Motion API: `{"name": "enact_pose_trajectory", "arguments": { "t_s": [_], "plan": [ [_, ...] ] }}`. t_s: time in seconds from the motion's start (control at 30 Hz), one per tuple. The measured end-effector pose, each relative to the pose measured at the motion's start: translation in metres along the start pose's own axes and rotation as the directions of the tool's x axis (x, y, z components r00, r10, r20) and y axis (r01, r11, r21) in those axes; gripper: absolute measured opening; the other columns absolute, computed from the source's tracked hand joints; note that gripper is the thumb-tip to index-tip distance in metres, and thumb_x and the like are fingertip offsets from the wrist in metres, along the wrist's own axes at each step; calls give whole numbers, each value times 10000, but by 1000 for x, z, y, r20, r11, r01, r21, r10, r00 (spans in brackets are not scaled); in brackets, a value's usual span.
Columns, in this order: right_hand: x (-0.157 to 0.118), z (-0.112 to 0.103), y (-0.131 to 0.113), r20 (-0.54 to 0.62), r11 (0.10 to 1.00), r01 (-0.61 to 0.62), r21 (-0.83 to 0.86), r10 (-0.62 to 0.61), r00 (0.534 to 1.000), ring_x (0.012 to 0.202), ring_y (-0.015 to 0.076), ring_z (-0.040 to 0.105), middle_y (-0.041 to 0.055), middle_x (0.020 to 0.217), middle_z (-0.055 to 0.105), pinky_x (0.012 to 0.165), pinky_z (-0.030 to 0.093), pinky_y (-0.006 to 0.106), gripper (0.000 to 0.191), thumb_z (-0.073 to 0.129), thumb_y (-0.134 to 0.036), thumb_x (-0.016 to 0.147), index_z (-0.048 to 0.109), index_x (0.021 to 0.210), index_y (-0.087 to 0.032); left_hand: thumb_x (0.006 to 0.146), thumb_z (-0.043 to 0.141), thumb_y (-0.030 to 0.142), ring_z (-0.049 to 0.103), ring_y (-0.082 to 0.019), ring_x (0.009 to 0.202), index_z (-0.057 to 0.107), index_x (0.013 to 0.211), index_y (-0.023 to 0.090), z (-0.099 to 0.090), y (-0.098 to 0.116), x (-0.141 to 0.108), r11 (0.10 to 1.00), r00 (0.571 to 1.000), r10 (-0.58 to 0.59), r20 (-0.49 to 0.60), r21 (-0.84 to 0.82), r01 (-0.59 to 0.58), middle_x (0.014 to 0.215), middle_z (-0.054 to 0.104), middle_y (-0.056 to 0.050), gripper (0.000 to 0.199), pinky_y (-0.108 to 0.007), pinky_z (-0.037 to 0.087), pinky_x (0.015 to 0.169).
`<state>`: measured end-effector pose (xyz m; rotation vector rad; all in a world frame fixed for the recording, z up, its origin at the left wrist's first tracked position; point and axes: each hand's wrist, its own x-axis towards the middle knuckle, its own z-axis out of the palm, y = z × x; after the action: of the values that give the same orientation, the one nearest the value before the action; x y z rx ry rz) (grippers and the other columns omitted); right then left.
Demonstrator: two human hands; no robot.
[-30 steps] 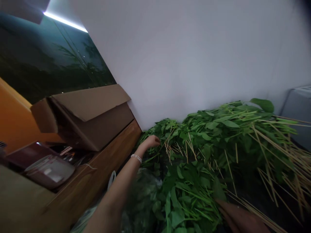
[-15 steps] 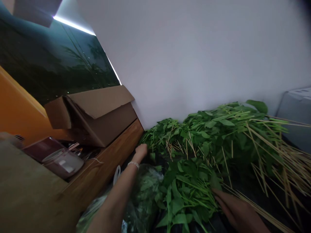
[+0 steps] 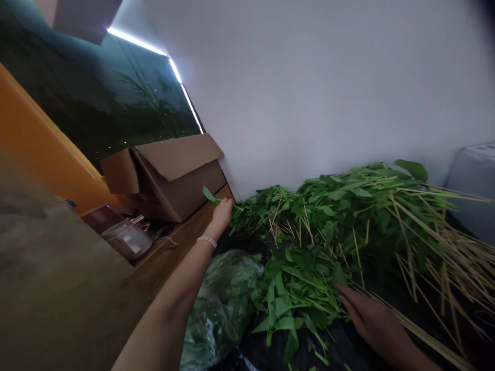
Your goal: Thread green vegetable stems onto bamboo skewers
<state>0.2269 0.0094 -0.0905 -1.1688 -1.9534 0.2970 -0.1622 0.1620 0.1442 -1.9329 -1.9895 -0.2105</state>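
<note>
My left hand, with a beaded bracelet on its wrist, is closed around a green leafy stem at the far left end of the greens. The leaf sticks out to the left of the fist. At the lower right, my right hand touches the stem ends of a nearer pile of loose greens; its fingertips are dim, and what they hold cannot be made out. Behind lies a long heap of leafy greens with thin sticks across its right side.
A clear plastic bag of greens lies beside my left forearm. An open cardboard box and a clear tub stand on the wooden surface at left. A white wall rises behind; a grey box stands at right.
My left hand has risen, and a leafy stem now shows in it. My right hand has shifted slightly up and left. The camera view has turned a little to the left.
</note>
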Motion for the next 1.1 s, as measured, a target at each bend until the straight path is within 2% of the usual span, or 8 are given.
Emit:
{"name": "enact_pose_trajectory", "arguments": {
  "t_s": [0.13, 0.27, 0.43, 0.57, 0.73, 0.83, 0.97, 1.1],
  "plan": [
    [8, -13, -9, -15, 986, -117, 117, 119, 993, 740, 213, 709, 37, 935, 755, 676, 555, 299, 327, 503, -484, 865, 714, 1040, -307, 874, 330, -13, 529, -189, 1230, 506, 1284, 161, -8, 56, -31, 988, 982, 92, -166, -110, -111, 1354, 529, -130, 478, -309, 437, 1037],
    [23, -35, -26, 84, 873, -351, 339, 343, 935, 602, 172, 646, 23, 739, 714, 567, 509, 268, 437, 477, -573, 867, 702, 1050, -246, 893, 386, 29, 516, -193, 1257, 524, 1265, 152, 14, 142, -97, 762, 829, 233, -508, -434, -481, 1324, 560, -137, 416, -360, 455, 1060],
    [38, -49, -49, 260, 614, -476, 629, 411, 874, 550, 153, 590, 64, 745, 665, 453, 450, 263, 668, 459, -711, 808, 673, 1058, -130, 888, 382, 26, 488, -200, 1303, 457, 1355, 167, 36, 204, -169, 602, 788, 375, -488, -518, -608, 1388, 526, -139, 494, -368, 478, 1059],
    [37, -49, -63, 373, 544, -534, 647, 385, 844, 508, 141, 562, 46, 688, 651, 449, 449, 266, 647, 531, -711, 761, 678, 1034, -143, 889, 390, 49, 483, -216, 1311, 421, 1389, 159, 37, 211, -189, 555, 749, 457, -479, -504, -662, 1390, 530, -151, 513, -385, 481, 1059],
    [33, -47, -70, 362, 600, -548, 584, 411, 836, 501, 123, 526, 15, 631, 622, 479, 452, 256, 565, 586, -694, 726, 694, 923, -175, 889, 387, 54, 457, -217, 1334, 415, 1399, 158, 35, 210, -201, 547, 759, 455, -466, -525, -651, 1427, 491, -157, 522, -372, 477, 1057],
    [32, -46, -68, 318, 604, -555, 571, 461, 828, 516, 128, 531, 21, 636, 619, 474, 443, 252, 559, 581, -700, 723, 688, 876, -173, 903, 418, 69, 507, -216, 1282, 454, 1378, 194, 32, 202, -207, 553, 808, 297, -509, -598, -580, 1395, 512, -151, 492, -364, 504, 1011],
    [32, -45, -62, 292, 587, -579, 565, 514, 807, 523, 138, 539, 42, 658, 637, 458, 437, 256, 566, 584, -712, 706, 679, 835, -169, 888, 550, 100, 630, -170, 933, 642, 1146, 242, 25, 181, -206, 610, 833, -75, -548, -686, -396, 990, 650, -71, 308, -309, 545, 798],
    [30, -44, -60, 279, 624, -567, 538, 502, 818, 520, 140, 540, 32, 642, 637, 461, 439, 258, 521, 583, -668, 734, 691, 856, -173, 853, 622, 103, 594, -152, 805, 683, 1053, 241, 20, 169, -203, 664, 806, -63, -588, -628, -406, 855, 636, -33, 250, -302, 498, 730]
  ]
}}
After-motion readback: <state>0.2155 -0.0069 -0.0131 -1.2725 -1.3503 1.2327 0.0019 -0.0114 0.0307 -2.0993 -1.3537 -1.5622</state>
